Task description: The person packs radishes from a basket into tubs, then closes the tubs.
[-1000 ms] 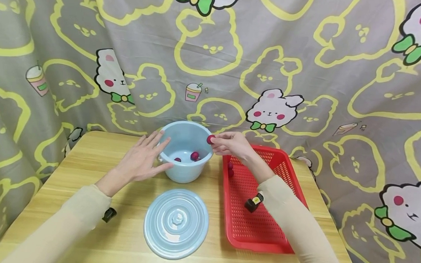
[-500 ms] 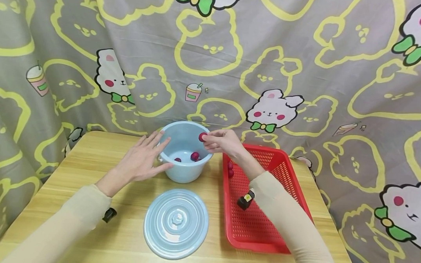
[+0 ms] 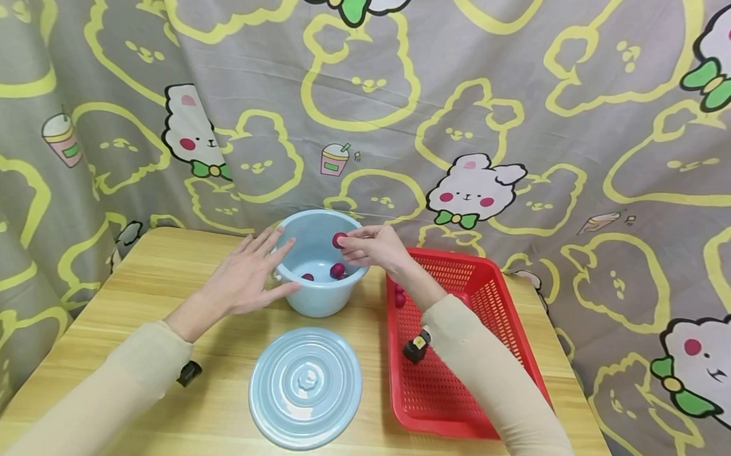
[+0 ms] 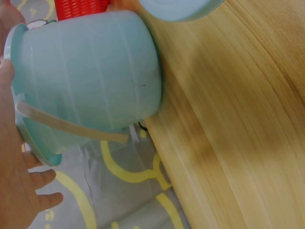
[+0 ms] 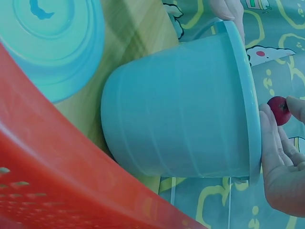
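Note:
My right hand (image 3: 367, 247) pinches a small round dark red fruit (image 5: 279, 110), plum-like with a brownish spot, between thumb and fingers. It is at the right side of the light blue bucket (image 3: 318, 301), with the fruit over the bucket's mouth. Inside the bucket lie a few similar fruits (image 3: 337, 270). My left hand (image 3: 247, 274) has its fingers spread straight at the bucket's left rim, palm down. In the left wrist view, its fingers (image 4: 43, 179) reach past the rim near the bucket's pale handle (image 4: 71, 126).
A light blue lid (image 3: 304, 409) lies on the wooden table (image 3: 210, 412) in front of the bucket. To the right stands a red slotted basket (image 3: 395, 386), with a few red fruits (image 3: 400, 299) by its left wall. A patterned curtain (image 3: 256, 67) hangs behind the table.
My right hand has moved left with the fruit, from the bucket's right rim to over its mouth. The left hand has stayed in place at the left rim.

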Tool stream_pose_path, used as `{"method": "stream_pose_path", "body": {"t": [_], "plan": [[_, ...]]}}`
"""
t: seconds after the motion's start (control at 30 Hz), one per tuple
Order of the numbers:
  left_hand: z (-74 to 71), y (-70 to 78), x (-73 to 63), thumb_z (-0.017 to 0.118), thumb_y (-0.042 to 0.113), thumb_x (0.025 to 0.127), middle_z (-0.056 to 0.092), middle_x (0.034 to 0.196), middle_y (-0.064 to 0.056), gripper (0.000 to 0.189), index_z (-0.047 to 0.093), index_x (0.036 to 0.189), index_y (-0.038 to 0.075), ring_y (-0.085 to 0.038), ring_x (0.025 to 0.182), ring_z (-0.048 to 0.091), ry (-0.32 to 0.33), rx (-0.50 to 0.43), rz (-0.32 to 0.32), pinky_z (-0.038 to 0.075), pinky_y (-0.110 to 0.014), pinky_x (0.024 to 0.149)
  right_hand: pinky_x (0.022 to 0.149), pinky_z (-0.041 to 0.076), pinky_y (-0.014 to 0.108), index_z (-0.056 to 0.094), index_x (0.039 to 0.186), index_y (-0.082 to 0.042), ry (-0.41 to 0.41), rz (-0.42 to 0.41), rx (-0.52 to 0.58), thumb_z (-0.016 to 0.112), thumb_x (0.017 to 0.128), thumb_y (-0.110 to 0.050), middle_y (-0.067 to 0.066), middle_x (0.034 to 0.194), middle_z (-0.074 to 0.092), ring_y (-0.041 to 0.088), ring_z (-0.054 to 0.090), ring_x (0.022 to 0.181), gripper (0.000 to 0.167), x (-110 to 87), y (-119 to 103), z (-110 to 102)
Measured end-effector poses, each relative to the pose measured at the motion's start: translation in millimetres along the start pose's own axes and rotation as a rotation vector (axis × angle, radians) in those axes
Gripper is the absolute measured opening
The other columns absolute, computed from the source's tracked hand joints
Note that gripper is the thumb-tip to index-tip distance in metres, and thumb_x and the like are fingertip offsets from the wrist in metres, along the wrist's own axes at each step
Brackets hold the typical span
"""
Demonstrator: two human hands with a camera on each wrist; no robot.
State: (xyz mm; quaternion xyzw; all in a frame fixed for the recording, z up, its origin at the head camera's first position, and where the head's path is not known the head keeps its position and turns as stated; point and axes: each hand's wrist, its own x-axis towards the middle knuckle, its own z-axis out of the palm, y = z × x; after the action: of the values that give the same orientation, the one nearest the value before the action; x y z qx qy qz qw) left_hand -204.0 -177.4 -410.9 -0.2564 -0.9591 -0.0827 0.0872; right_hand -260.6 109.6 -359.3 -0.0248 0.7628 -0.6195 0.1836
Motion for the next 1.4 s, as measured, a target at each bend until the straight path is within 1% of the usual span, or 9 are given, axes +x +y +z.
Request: {"method": "stream_pose_path", "body": {"t": [0.07,0.4,0.47,0.63,0.77,0.87,0.93,1.17,1.4], "plan": [[0.0,-0.2,-0.4,0.054,0.072,0.098,0.022,0.176,-0.02,0.094,0.033,0.166,0.011,-0.044,0.162,0.027,0.003,0.002,-0.001,0.027,-0.066,0.129,0.095,0.063,0.045,0.073,0.122,0.001,0.001,0.01,-0.017,0.083,0.093,-0.021,0.022,0.11,0.081,0.042,0.075,0.116,0.038,0.3,-1,1],[-0.2,-1.2,-0.5,0.054,0.072,0.098,0.021,0.177,-0.019,0.094,0.032,0.167,0.012,-0.043,0.162,0.026,0.001,0.002,0.001,0.028,-0.066,0.129,0.088,0.066,0.038,0.075,0.118,0.0,0.015,0.016,-0.078,0.084,0.092,-0.022,0.02,0.108,0.081,0.038,0.078,0.11,0.035,5.8,2,3],[-0.1,-1.3,-0.6,0.054,0.072,0.098,0.021,0.177,-0.019,0.094,0.032,0.167,0.012,-0.043,0.162,0.026,0.003,0.002,0.001,0.028,-0.066,0.129,0.085,0.066,0.036,0.076,0.116,0.0,0.017,0.01,-0.085,0.084,0.092,-0.022,0.019,0.107,0.082,0.036,0.08,0.105,0.034,5.3,1,4],[-0.2,-1.3,-0.8,0.053,0.072,0.098,0.02,0.177,-0.019,0.094,0.032,0.167,0.011,-0.043,0.163,0.025,-0.003,0.003,0.001,0.028,-0.065,0.129,0.091,0.065,0.042,0.076,0.115,0.001,0.017,0.01,-0.042,0.083,0.092,-0.017,0.016,0.098,0.082,0.025,0.082,0.089,0.03,6.1,2,4],[-0.4,-1.2,-0.6,0.053,0.072,0.098,0.019,0.177,-0.019,0.094,0.032,0.167,0.012,-0.043,0.163,0.024,-0.006,0.005,0.001,0.028,-0.065,0.129,0.088,0.066,0.04,0.076,0.116,0.002,0.015,0.012,-0.005,0.082,0.093,-0.015,0.014,0.095,0.082,0.025,0.082,0.088,0.03,4.8,1,4],[-0.4,-1.2,-0.2,0.052,0.072,0.098,0.019,0.177,-0.019,0.094,0.031,0.167,0.012,-0.042,0.163,0.024,-0.009,0.005,0.0,0.028,-0.065,0.129,0.08,0.067,0.033,0.075,0.117,0.002,0.008,0.007,0.002,0.082,0.093,-0.016,0.015,0.096,0.082,0.024,0.082,0.086,0.03,3.4,1,3],[-0.7,-1.3,-0.1,0.052,0.072,0.098,0.019,0.177,-0.019,0.094,0.031,0.167,0.012,-0.042,0.163,0.023,-0.012,0.003,-0.002,0.027,-0.065,0.13,0.078,0.067,0.031,0.075,0.117,0.002,0.003,0.006,0.0,0.082,0.093,-0.016,0.017,0.099,0.082,0.023,0.081,0.085,0.03,2.3,0,3],[-1.8,-1.2,0.3,0.053,0.072,0.098,0.02,0.177,-0.019,0.094,0.033,0.167,0.011,-0.042,0.163,0.023,-0.011,0.002,-0.004,0.027,-0.065,0.13,0.089,0.066,0.041,0.075,0.12,0.002,-0.028,-0.009,-0.027,0.08,0.096,-0.019,0.023,0.108,0.08,0.02,0.081,0.083,0.032,-1.6,0,-2],[-2.5,-0.4,0.2,0.054,0.072,0.098,0.021,0.177,-0.02,0.094,0.033,0.166,0.011,-0.043,0.163,0.025,-0.006,0.006,0.001,0.028,-0.065,0.129,0.086,0.066,0.04,0.074,0.122,0.003,-0.049,-0.027,-0.034,0.078,0.097,-0.019,0.028,0.112,0.079,0.022,0.082,0.084,0.034,-11.3,0,-4]]}}
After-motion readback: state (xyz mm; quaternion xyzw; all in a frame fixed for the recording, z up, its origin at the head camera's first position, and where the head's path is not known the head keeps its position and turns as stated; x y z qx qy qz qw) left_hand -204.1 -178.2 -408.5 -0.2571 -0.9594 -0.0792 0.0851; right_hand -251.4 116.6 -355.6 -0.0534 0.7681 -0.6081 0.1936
